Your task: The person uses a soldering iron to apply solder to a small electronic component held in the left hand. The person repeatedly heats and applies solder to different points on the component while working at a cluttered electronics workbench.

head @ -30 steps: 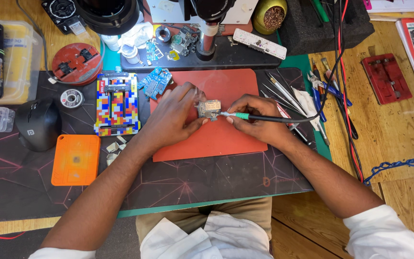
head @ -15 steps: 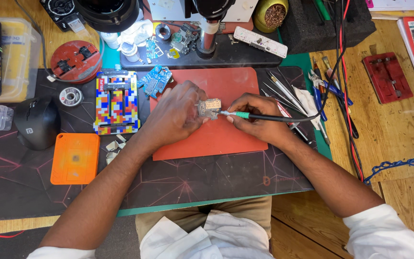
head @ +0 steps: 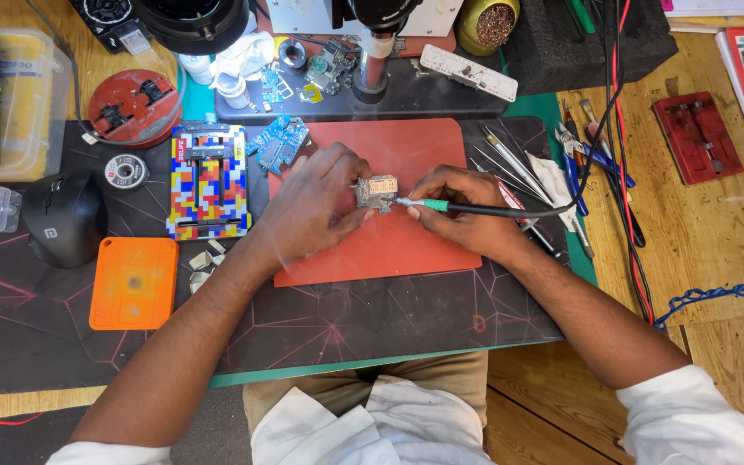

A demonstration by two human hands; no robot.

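Soldering in hand: my left hand [head: 316, 207] pinches the small circuit board [head: 377, 191] just above the red mat [head: 381, 250]; my right hand [head: 467, 207] grips the soldering iron [head: 475, 208], tip touching its edge. Next move needs a steady board.

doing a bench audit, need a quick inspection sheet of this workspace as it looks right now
surface: red silicone mat on a dark patterned desk mat, on a wooden bench.
job's things: small metal-framed circuit part held over the red mat; soldering iron with its tip at the part.
clutter: multicoloured board holder, orange pad, black mouse, blue circuit boards, tweezers, red jig.
grippers: left hand pinches the part; right hand grips the iron like a pen.
cables: red and black leads run down the right side; blue coiled cord at the right edge.
surroundings: microscope stand base behind the mat.
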